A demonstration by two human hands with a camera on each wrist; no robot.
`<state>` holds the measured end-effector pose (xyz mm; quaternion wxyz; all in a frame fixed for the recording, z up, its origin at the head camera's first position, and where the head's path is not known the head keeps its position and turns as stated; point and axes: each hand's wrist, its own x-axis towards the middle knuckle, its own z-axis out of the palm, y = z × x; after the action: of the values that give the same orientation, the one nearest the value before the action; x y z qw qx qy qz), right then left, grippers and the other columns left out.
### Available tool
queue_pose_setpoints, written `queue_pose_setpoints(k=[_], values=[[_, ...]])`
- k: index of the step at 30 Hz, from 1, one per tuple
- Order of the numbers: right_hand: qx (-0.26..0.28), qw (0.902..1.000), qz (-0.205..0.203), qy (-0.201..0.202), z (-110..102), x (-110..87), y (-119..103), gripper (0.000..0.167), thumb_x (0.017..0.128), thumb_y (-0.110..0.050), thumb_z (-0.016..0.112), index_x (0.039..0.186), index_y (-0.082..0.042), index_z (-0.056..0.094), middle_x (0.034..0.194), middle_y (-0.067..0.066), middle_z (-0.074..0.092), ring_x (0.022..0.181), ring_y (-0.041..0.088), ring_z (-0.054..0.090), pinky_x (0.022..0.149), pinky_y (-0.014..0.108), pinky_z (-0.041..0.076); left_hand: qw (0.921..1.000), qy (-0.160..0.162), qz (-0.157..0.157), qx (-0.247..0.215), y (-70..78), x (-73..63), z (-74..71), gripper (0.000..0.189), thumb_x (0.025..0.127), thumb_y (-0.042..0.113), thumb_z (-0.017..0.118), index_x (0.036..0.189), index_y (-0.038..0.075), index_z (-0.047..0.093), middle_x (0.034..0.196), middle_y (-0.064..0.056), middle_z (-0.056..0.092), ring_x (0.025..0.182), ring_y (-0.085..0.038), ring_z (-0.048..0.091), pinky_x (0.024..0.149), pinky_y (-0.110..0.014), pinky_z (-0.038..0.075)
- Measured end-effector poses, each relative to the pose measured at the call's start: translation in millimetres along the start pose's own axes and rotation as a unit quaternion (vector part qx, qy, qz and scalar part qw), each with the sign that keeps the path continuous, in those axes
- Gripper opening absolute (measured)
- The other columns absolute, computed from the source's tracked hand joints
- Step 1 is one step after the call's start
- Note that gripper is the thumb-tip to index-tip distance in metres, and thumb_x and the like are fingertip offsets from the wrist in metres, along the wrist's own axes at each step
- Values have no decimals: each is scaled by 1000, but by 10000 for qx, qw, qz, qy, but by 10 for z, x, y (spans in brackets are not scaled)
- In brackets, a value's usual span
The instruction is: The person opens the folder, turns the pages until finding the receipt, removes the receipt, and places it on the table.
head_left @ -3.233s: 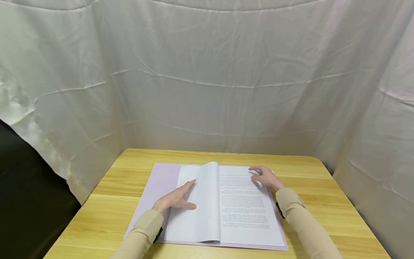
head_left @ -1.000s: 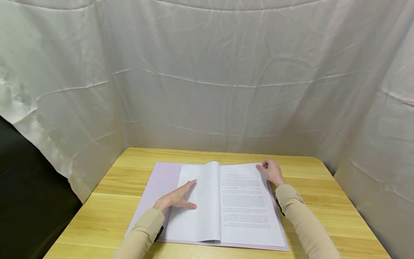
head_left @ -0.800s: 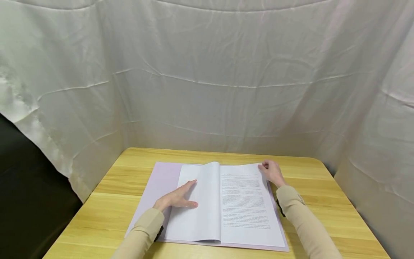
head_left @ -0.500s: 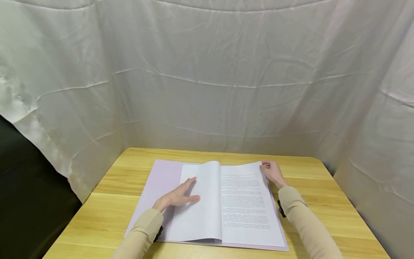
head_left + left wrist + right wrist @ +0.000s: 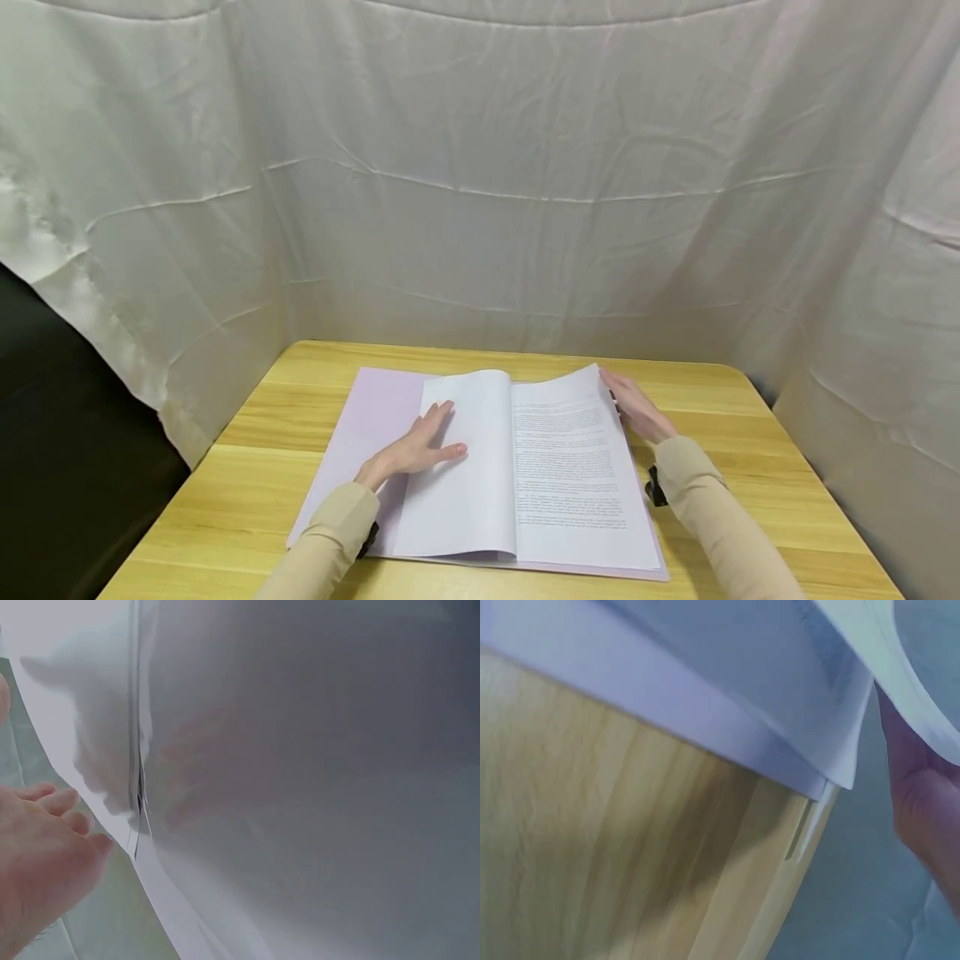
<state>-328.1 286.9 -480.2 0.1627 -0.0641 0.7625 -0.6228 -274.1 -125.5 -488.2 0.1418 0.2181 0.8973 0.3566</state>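
A lilac folder lies spread on the table with white sheets bound in it. My left hand rests on the turned-over left sheets, fingers and thumb spread. At the far right corner of the printed right-hand page, my right hand has its fingers extended behind the raised corner, holding it up. In the right wrist view the lifted sheet curls over that hand; its fingertips are partly hidden. The left wrist view shows the left hand beside white paper.
The wood-grain table extends around the folder on all sides. Pale grey cloth hangs behind and at both sides. A dark area lies at the lower left, beyond the table.
My right hand first closed on the page's far right corner, then straightened its fingers behind it, raising the corner. My left hand has shifted slightly away from me with the left sheets.
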Motion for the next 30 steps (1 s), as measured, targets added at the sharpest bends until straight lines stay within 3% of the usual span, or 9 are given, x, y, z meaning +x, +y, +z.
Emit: queue_pose_setpoints(k=[4, 11, 18, 23, 26, 30], values=[[538, 9975, 24, -464, 13, -41, -60, 72, 107, -55, 24, 149, 2, 37, 119, 7, 65, 107, 18, 62, 93, 32, 52, 9999, 124, -22, -53, 16, 4, -4, 95, 97, 47, 62, 160, -1, 10, 168, -25, 9, 157, -43, 0, 128, -60, -1], [890, 9901, 16, -1086, 62, -138, -201, 68, 109, -49, 12, 156, 0, 17, 125, 16, 60, 111, 22, 62, 93, 36, 54, 9994, 292, -128, -99, 41, 21, -4, 96, 97, 49, 61, 160, -3, 9, 168, -26, 8, 157, -44, -1, 127, -61, 0], [1220, 9829, -63, -1375, 136, -220, -289, 62, 108, -52, 13, 152, -8, 21, 118, 10, 66, 106, 24, 68, 88, 41, 58, 9989, 316, -168, -307, 70, 28, -17, 97, 97, 51, 60, 161, -1, 8, 168, -25, 6, 157, -43, -3, 127, -62, -2], [1322, 9790, -220, -1536, 222, -257, -363, 65, 108, -52, 12, 162, -16, 3, 127, 8, 62, 106, 21, 70, 86, 37, 60, 9981, 310, -261, -473, 119, 18, -24, 97, 97, 52, 60, 162, 3, 7, 169, -24, 4, 157, -43, -5, 126, -63, -3], [1382, 9769, -304, -1603, 291, -281, -421, 64, 109, -51, 12, 163, -21, -4, 135, 15, 57, 104, 20, 72, 81, 33, 62, 9972, 304, -343, -596, 156, 6, -26, 97, 97, 52, 60, 162, 6, 6, 169, -23, 2, 156, -43, -6, 125, -65, -3], [1226, 9777, -367, -1663, 385, -306, -492, 62, 109, -51, 11, 163, -25, -3, 157, 31, 34, 118, 36, 67, 79, 34, 63, 9962, 286, -400, -725, 207, -13, -31, 97, 96, 52, 60, 163, 9, 5, 169, -23, -1, 155, -46, -7, 124, -66, -3]])
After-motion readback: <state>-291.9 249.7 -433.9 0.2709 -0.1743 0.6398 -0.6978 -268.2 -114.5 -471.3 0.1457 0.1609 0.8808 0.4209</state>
